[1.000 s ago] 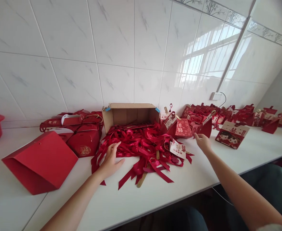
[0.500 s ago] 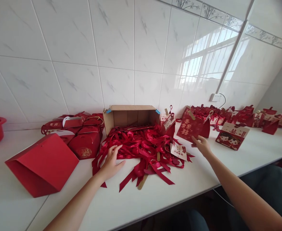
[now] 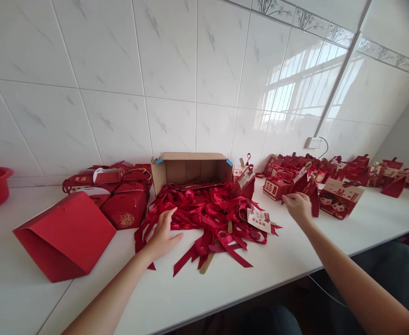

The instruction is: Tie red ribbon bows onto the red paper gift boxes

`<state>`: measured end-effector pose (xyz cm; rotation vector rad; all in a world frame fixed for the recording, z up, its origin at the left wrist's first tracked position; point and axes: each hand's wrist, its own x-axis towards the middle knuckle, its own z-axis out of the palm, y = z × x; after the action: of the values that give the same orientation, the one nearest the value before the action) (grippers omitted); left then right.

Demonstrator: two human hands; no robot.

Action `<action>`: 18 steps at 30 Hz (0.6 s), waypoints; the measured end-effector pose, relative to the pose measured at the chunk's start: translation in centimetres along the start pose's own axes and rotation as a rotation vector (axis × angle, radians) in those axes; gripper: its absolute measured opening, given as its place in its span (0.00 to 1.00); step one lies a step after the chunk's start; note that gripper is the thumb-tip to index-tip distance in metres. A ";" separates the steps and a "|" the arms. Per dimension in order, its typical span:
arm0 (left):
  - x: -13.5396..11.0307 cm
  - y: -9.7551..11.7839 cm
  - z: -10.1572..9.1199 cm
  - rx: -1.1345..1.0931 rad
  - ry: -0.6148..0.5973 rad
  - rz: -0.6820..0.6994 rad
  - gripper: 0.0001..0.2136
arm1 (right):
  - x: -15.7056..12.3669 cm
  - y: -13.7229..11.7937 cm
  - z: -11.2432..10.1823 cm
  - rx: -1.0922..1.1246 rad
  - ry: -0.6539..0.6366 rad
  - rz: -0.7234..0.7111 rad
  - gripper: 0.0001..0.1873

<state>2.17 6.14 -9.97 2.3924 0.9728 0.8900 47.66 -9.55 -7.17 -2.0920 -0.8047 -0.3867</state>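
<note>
ribbon pile (image 3: pixel 211 211) 1 | cardboard box (image 3: pixel 190 168) 1 | held gift box (image 3: pixel 312 197) 1

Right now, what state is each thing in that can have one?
cardboard box: on its side, open mouth facing the person.
ribbons: loose, tangled heap spilling from it.
left hand: open, flat on the ribbons.
right hand: grip shut on small red box.
large red bag: lying on its side.

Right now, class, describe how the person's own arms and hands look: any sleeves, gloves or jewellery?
Both forearms are bare as far as the picture's edge, with no sleeve showing. The left hand and the right hand wear no gloves. No watch or bracelet shows on either wrist, and no ring on the fingers.
</note>
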 end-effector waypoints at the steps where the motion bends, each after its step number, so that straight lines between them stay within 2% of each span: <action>1: 0.0 -0.1 0.0 -0.001 0.002 -0.002 0.33 | 0.2 -1.7 0.9 0.051 -0.054 -0.056 0.22; 3: 0.0 -0.1 0.0 -0.006 0.006 -0.009 0.33 | 0.5 -4.9 2.8 0.127 -0.139 -0.121 0.24; 6: -0.1 -0.1 0.0 -0.021 0.002 -0.019 0.33 | 0.9 -8.5 5.4 0.196 -0.245 -0.094 0.24; 10: 0.0 -0.2 -0.1 -0.053 -0.010 -0.022 0.37 | 0.9 -10.3 7.5 0.261 -0.321 0.027 0.15; 14: 0.0 -0.3 0.0 -0.063 -0.020 -0.032 0.38 | 1.0 -9.7 6.8 0.305 -0.198 0.099 0.15; 18: -0.1 -0.3 0.0 -0.057 -0.019 -0.009 0.37 | 2.2 -7.4 3.1 0.251 -0.031 0.108 0.22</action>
<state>1.95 6.27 -10.19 2.3429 0.9384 0.8783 44.38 -2.90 -3.40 -1.9000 -0.7157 -0.1851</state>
